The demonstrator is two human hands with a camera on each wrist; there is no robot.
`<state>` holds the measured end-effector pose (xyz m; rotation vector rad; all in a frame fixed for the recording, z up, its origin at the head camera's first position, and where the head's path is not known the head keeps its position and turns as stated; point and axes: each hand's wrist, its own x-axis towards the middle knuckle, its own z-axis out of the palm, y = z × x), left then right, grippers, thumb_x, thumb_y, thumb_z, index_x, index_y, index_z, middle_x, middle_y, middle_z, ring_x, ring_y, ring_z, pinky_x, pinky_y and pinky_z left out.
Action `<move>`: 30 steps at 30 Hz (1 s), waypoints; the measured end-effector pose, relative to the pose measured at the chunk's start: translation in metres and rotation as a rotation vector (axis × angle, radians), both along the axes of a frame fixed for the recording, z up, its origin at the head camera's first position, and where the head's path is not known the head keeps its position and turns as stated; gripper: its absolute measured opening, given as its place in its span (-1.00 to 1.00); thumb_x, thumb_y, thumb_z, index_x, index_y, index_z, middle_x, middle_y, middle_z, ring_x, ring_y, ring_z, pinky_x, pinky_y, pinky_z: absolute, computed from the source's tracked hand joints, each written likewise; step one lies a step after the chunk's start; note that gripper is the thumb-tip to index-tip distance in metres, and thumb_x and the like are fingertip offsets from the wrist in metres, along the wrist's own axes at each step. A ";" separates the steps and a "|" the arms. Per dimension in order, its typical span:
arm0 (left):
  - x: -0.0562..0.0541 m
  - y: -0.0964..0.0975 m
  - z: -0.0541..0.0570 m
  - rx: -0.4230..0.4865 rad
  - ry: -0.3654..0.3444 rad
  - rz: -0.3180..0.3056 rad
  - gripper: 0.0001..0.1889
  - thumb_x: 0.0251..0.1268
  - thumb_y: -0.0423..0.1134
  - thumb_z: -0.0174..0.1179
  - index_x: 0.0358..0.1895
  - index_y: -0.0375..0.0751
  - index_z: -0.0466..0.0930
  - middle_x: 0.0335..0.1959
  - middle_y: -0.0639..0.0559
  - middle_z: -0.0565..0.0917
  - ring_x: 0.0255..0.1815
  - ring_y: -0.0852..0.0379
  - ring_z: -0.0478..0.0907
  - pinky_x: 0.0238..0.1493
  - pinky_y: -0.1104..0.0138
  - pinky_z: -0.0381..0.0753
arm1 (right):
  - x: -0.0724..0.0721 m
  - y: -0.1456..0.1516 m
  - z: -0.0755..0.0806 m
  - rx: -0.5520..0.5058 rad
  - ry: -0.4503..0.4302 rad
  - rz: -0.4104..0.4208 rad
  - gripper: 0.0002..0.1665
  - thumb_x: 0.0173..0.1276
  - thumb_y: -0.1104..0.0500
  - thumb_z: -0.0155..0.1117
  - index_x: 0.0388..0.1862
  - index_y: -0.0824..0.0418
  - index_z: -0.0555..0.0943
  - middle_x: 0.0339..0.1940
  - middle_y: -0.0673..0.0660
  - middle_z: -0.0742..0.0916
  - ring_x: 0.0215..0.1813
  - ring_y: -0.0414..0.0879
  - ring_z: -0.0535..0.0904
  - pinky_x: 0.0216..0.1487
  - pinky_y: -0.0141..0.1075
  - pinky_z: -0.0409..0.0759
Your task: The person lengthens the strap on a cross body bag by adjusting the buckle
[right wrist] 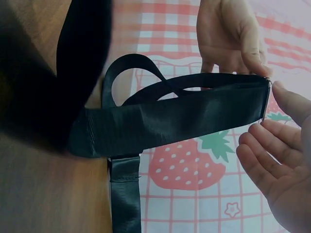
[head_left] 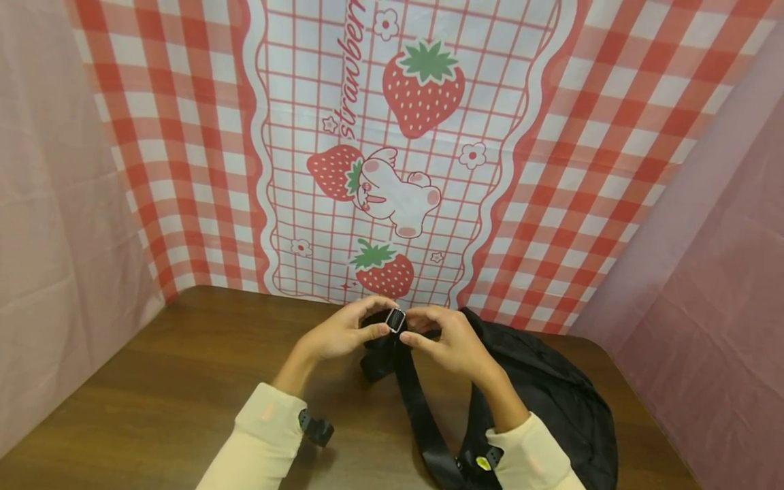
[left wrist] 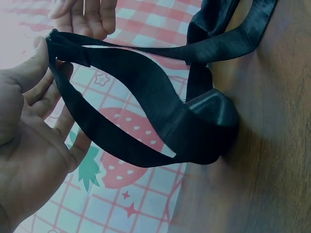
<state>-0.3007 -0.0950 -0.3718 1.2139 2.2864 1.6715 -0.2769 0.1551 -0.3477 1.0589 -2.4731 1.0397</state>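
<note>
A black webbing strap (right wrist: 194, 109) runs through a silver rectangular slider buckle (head_left: 395, 320), held up above the table. My left hand (head_left: 333, 332) pinches the strap at the buckle's left side, thumb in front and fingers behind. On the other side, my right hand (head_left: 450, 340) holds the buckle's edge between thumb and fingertips. In the left wrist view the strap (left wrist: 146, 97) hangs in loops from the left hand (left wrist: 36, 145). The strap belongs to a black bag (head_left: 551, 388), which lies beside and partly behind the right forearm.
A brown wooden table (head_left: 153, 381) lies beneath the hands. Behind it hangs a red-and-white checked cloth (head_left: 184, 136) with strawberry prints. Pale pink cloth (head_left: 55, 204) covers the left side, and more pink cloth (head_left: 723, 286) the right.
</note>
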 end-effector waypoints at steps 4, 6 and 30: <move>0.001 0.003 0.000 -0.002 -0.002 0.006 -0.57 0.51 -0.25 0.21 0.35 -0.26 0.41 0.22 -0.13 0.57 0.28 -0.10 0.47 0.28 -0.04 0.45 | 0.000 0.000 -0.001 -0.006 -0.004 -0.006 -0.56 0.32 0.07 0.52 0.12 0.22 0.70 -0.16 0.00 0.79 -0.13 -0.23 0.71 -0.04 -0.16 0.70; 0.002 0.004 0.000 -0.004 0.002 0.006 -0.57 0.51 -0.25 0.22 0.34 -0.24 0.41 0.23 -0.11 0.56 0.29 -0.08 0.46 0.29 -0.04 0.44 | -0.001 0.000 -0.001 -0.003 0.000 -0.008 -0.54 0.31 0.06 0.54 0.12 0.22 0.70 -0.16 0.00 0.78 -0.13 -0.22 0.71 -0.04 -0.14 0.70; 0.001 0.005 -0.001 -0.040 0.051 0.043 -0.55 0.48 -0.14 0.26 0.35 -0.13 0.47 0.22 -0.01 0.60 0.29 0.02 0.50 0.33 -0.02 0.42 | -0.002 0.004 0.000 0.055 0.168 -0.011 -0.58 0.23 0.02 0.60 0.01 0.17 0.74 -0.22 -0.02 0.77 -0.19 -0.22 0.67 -0.17 -0.18 0.70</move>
